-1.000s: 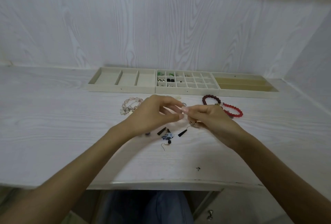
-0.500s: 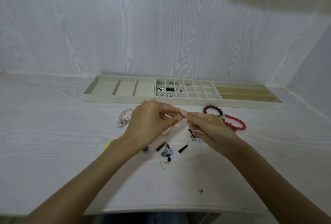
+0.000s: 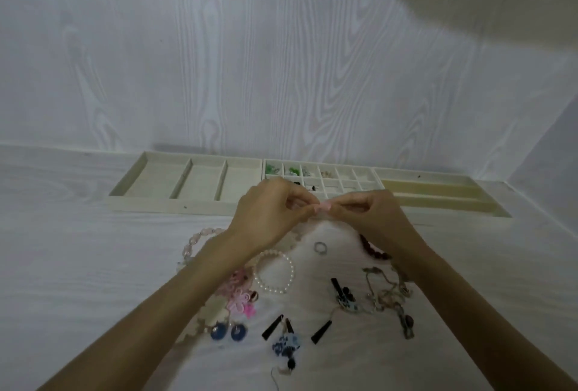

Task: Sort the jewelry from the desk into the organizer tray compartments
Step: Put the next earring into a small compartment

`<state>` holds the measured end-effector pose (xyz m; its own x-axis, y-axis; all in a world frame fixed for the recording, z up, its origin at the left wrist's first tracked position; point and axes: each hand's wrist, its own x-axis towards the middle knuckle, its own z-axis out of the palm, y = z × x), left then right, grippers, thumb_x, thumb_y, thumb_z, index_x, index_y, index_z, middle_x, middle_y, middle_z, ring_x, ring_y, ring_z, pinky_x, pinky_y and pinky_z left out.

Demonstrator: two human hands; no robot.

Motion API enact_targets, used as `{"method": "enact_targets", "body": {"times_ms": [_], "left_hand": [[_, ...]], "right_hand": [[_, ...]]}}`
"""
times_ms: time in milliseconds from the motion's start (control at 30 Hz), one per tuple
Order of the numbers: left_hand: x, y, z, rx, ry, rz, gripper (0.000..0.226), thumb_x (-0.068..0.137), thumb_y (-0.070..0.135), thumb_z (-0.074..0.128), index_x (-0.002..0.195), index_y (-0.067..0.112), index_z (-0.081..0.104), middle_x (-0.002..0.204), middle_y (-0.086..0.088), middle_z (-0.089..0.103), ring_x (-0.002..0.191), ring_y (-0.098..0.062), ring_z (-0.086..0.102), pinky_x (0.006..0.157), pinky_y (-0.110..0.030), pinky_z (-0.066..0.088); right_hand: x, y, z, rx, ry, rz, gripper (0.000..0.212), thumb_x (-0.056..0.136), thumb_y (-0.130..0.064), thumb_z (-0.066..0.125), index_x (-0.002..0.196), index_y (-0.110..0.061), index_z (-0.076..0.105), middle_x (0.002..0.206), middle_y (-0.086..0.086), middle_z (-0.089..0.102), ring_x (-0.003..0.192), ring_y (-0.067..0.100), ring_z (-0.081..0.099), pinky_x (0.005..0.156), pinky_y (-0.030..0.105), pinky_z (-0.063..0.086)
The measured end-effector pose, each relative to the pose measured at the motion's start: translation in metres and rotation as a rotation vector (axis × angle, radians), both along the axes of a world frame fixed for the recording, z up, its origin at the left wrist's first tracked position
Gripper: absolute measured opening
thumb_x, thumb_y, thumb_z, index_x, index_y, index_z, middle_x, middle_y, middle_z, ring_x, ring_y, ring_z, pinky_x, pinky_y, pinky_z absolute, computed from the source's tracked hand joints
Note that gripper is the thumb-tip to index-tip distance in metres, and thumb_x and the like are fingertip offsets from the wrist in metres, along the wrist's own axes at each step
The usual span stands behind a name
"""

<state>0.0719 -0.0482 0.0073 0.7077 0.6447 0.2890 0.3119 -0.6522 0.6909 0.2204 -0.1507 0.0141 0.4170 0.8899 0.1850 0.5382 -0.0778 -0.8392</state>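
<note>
My left hand (image 3: 269,212) and my right hand (image 3: 372,215) meet fingertip to fingertip above the desk, just in front of the organizer tray (image 3: 184,203). Both pinch one tiny piece of jewelry (image 3: 322,207), too small to make out. Loose jewelry lies below my hands: a pearl bracelet (image 3: 289,278), a silver ring (image 3: 320,247), a pink bead bracelet (image 3: 195,242), dark red beads (image 3: 372,248), pink flower pieces (image 3: 240,300), blue disc earrings (image 3: 228,331), black bar earrings (image 3: 320,331), blue patterned earrings (image 3: 286,343) and a tangled chain (image 3: 391,293).
The tray's middle grid section (image 3: 344,179) holds small green and dark pieces in several cells. The left section (image 3: 200,182) has three wide bare compartments. The right section (image 3: 438,193) has long slots. A wood-grain wall stands right behind the tray.
Both hands rose and moved toward the tray, still joined at the fingertips. The camera tilted and moved closer, so more jewelry shows below my hands.
</note>
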Motion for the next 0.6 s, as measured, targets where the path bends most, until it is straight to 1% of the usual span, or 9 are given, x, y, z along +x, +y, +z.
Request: {"method": "enact_targets", "body": {"times_ms": [67,133,200,233,300,367,400,500,600], "left_hand": [[0.009,0.013,0.003,-0.004,-0.002,-0.026,0.013,0.082,0.045,0.067,0.092,0.039,0.074,0.087,0.021,0.072,0.081,0.007,0.064,0.079,-0.029,0.055],[0.015,0.03,0.005,0.002,0.01,-0.044,0.014,0.083,0.037,0.068,0.096,0.04,0.073,0.092,0.02,0.072,0.084,0.004,0.065,0.082,-0.032,0.055],[0.014,0.049,0.007,0.022,0.119,-0.014,0.023,0.082,0.035,0.07,0.105,0.038,0.07,0.105,0.018,0.07,0.093,-0.001,0.064,0.086,-0.032,0.053],[0.011,0.058,0.007,0.034,0.201,0.005,0.029,0.081,0.036,0.071,0.11,0.038,0.067,0.113,0.018,0.067,0.099,-0.003,0.062,0.086,-0.03,0.05],[0.004,0.073,0.004,0.048,0.348,0.033,0.041,0.079,0.041,0.072,0.119,0.039,0.061,0.124,0.017,0.061,0.113,-0.006,0.057,0.089,-0.029,0.045],[0.0,0.082,0.0,0.067,0.449,0.048,0.047,0.079,0.046,0.07,0.124,0.04,0.056,0.132,0.016,0.054,0.122,-0.009,0.05,0.096,-0.033,0.043],[-0.001,0.084,-0.001,0.073,0.473,0.052,0.049,0.079,0.048,0.069,0.126,0.041,0.056,0.133,0.016,0.053,0.123,-0.011,0.049,0.098,-0.035,0.043],[-0.002,0.087,-0.004,0.078,0.467,0.055,0.048,0.078,0.05,0.07,0.124,0.043,0.057,0.132,0.018,0.053,0.124,-0.01,0.048,0.1,-0.041,0.042],[-0.004,0.088,-0.005,0.064,0.451,0.047,0.048,0.077,0.051,0.07,0.123,0.043,0.057,0.13,0.018,0.054,0.119,-0.01,0.05,0.098,-0.04,0.043]], "right_hand": [[0.01,0.012,0.003,0.033,-0.066,-0.015,0.018,0.078,-0.027,0.074,0.092,-0.016,0.077,0.082,-0.004,0.074,0.076,0.006,0.069,0.075,0.016,0.054],[0.02,0.026,0.009,0.055,-0.127,-0.028,0.014,0.079,-0.025,0.074,0.089,-0.017,0.076,0.08,-0.004,0.074,0.073,0.006,0.069,0.072,0.015,0.054],[0.031,0.038,0.017,0.049,-0.223,-0.054,0.014,0.079,-0.027,0.073,0.088,-0.017,0.076,0.08,-0.004,0.073,0.07,0.002,0.066,0.069,0.013,0.052],[0.036,0.042,0.021,0.024,-0.287,-0.059,0.014,0.078,-0.029,0.073,0.086,-0.018,0.077,0.077,-0.005,0.072,0.066,-0.003,0.063,0.064,0.01,0.048],[0.043,0.049,0.028,-0.082,-0.434,-0.029,0.014,0.079,-0.033,0.072,0.084,-0.02,0.076,0.067,-0.012,0.066,0.055,-0.008,0.054,0.054,0.008,0.04],[0.046,0.057,0.028,-0.208,-0.592,0.032,0.014,0.08,-0.036,0.07,0.085,-0.023,0.075,0.065,-0.015,0.062,0.055,-0.006,0.052,0.051,0.011,0.035],[0.045,0.06,0.026,-0.266,-0.67,0.057,0.015,0.081,-0.037,0.069,0.087,-0.025,0.075,0.068,-0.013,0.062,0.056,-0.002,0.052,0.052,0.011,0.033],[0.041,0.068,0.017,-0.383,-0.848,0.106,0.016,0.084,-0.039,0.066,0.09,-0.028,0.075,0.069,-0.013,0.057,0.067,0.006,0.053,0.059,0.02,0.035],[0.039,0.073,0.006,-0.381,-0.959,0.098,0.019,0.085,-0.043,0.063,0.092,-0.029,0.074,0.075,-0.013,0.051,0.076,0.007,0.049,0.066,0.023,0.033]]}}
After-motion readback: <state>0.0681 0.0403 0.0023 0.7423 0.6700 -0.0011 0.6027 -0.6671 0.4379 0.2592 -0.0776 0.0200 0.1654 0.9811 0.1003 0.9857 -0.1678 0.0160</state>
